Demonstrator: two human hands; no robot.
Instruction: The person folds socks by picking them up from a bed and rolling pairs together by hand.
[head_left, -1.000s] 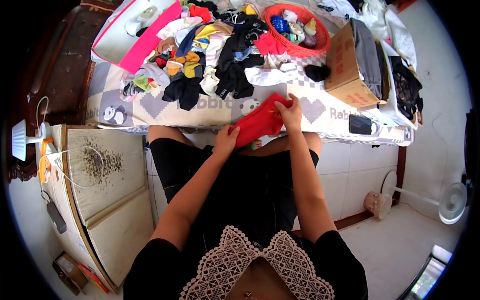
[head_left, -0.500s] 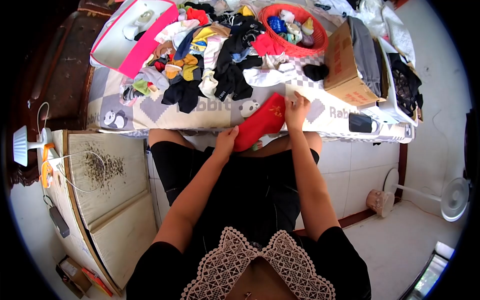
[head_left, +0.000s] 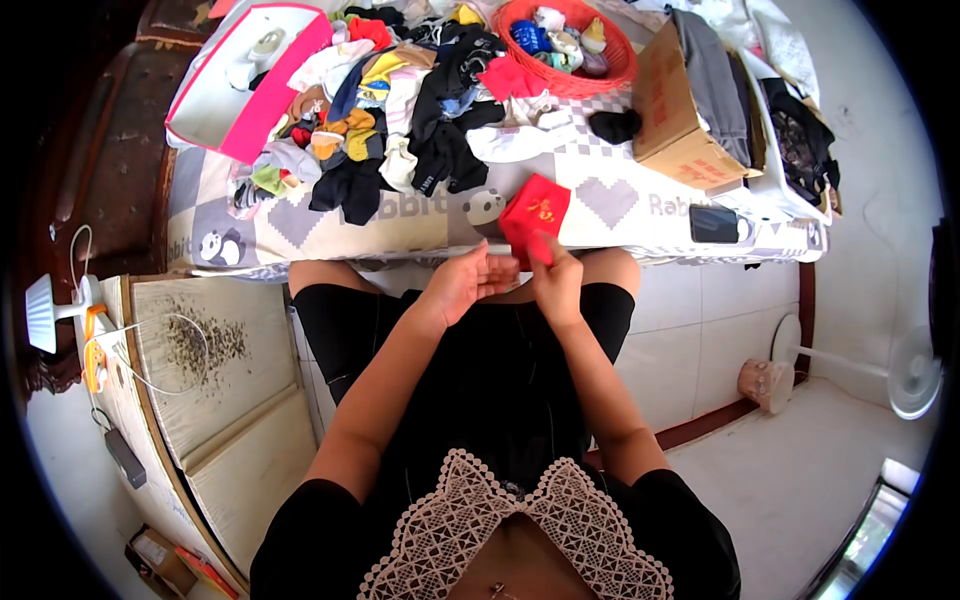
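A red sock (head_left: 537, 207) with a gold emblem is folded over and held at the front edge of the bed. My right hand (head_left: 556, 277) grips its lower end, with thumb and fingers pressed on the fabric. Just left of the sock is my left hand (head_left: 468, 283), fingers stretched out and apart, palm partly turned up. Whether its fingertips touch the sock is hard to tell. Beyond them lies a mixed pile of socks and small clothes (head_left: 400, 110), with a white sock (head_left: 515, 142) and a black sock (head_left: 615, 125) to its right.
Behind the pile is a red basket (head_left: 628, 75) holding rolled socks. A pink-rimmed box (head_left: 245, 135) stands at the left, a cardboard box (head_left: 672, 120) with grey cloth at the right. A phone (head_left: 715, 224) lies near the bed edge. A fan (head_left: 912, 375) stands far right.
The sock was stretched long between both hands; now it is folded shorter. My left hand has let go and opened. My right hand has moved down and left along the sock.
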